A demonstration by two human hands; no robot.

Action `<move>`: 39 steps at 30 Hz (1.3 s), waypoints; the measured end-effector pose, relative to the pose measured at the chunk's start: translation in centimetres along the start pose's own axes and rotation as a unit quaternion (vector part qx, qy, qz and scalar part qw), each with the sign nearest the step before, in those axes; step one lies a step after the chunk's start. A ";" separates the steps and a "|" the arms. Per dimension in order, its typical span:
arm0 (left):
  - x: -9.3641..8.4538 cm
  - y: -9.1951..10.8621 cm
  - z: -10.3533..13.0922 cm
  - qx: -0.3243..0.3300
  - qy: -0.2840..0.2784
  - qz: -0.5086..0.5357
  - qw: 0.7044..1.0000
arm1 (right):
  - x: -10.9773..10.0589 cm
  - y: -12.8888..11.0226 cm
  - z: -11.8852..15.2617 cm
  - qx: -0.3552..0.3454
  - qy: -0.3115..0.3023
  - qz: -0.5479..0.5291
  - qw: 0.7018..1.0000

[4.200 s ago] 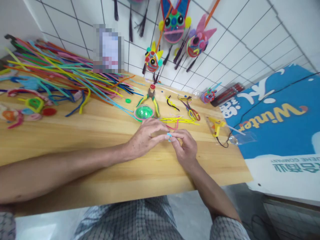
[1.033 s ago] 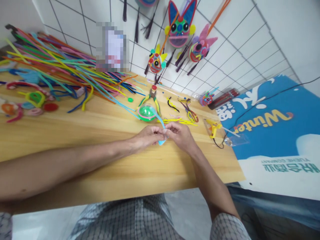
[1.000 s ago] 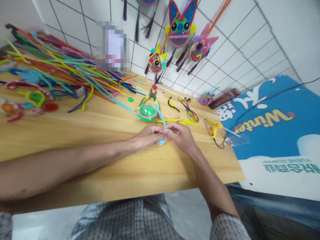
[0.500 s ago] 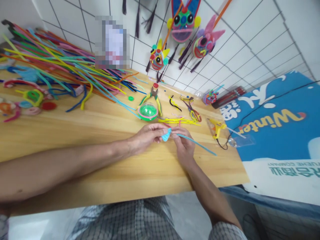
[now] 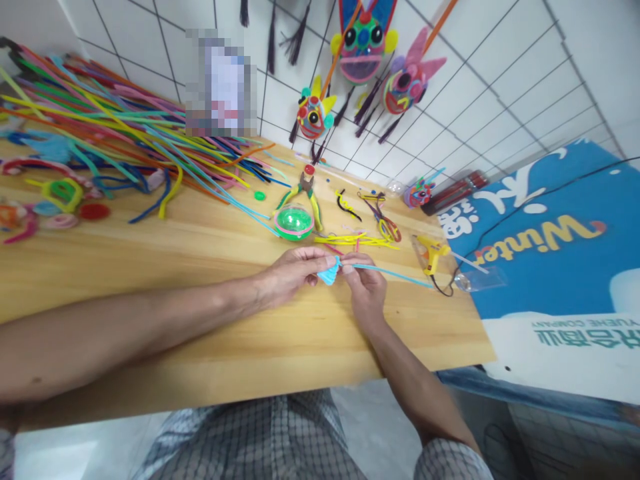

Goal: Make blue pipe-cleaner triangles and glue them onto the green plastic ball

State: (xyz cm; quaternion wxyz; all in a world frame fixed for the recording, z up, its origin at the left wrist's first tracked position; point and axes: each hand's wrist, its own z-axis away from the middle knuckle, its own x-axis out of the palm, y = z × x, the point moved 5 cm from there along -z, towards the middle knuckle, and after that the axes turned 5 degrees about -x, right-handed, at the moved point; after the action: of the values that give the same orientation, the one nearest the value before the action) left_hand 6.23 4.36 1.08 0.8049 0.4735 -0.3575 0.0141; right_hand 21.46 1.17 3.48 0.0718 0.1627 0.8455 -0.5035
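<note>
My left hand [image 5: 296, 272] is closed, pinching a light-blue folded piece of pipe cleaner [image 5: 329, 274] between thumb and fingers. From that piece a long straight blue pipe cleaner [image 5: 395, 274] runs off to the right. My right hand [image 5: 367, 285] pinches it close to the folded part, fingertips almost meeting those of the left. Just beyond my hands sits a shiny green bowl-shaped piece [image 5: 294, 223] with a pink rim. Behind it lie pliers [image 5: 311, 193] with yellow-green handles, and yellow pipe-cleaner strips [image 5: 357, 240] are to its right.
A heap of coloured pipe cleaners [image 5: 150, 133] fills the back left. Scissors [image 5: 387, 227] and a yellow glue gun [image 5: 431, 255] with a black cord lie at the right. Decorated fish-like heads [image 5: 364, 50] hang along the tiled wall. The wooden table [image 5: 250, 360] ends near my body.
The folded blue piece has turned and shows more of its fan shape. The long end of the pipe cleaner has swung up, now lying flatter. Both hands stay nearly in place.
</note>
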 end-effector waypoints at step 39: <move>0.7 2.8 1.9 0.290 0.014 -0.329 0.898 | 0.2 -4.2 0.9 -0.142 -0.045 0.237 0.960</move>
State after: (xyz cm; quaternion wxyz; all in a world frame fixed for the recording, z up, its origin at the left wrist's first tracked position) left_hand 4.68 4.18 4.20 0.5954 0.7766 -0.1497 -0.1415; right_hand 19.80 -1.43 6.49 0.2496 0.3236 0.8413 -0.3539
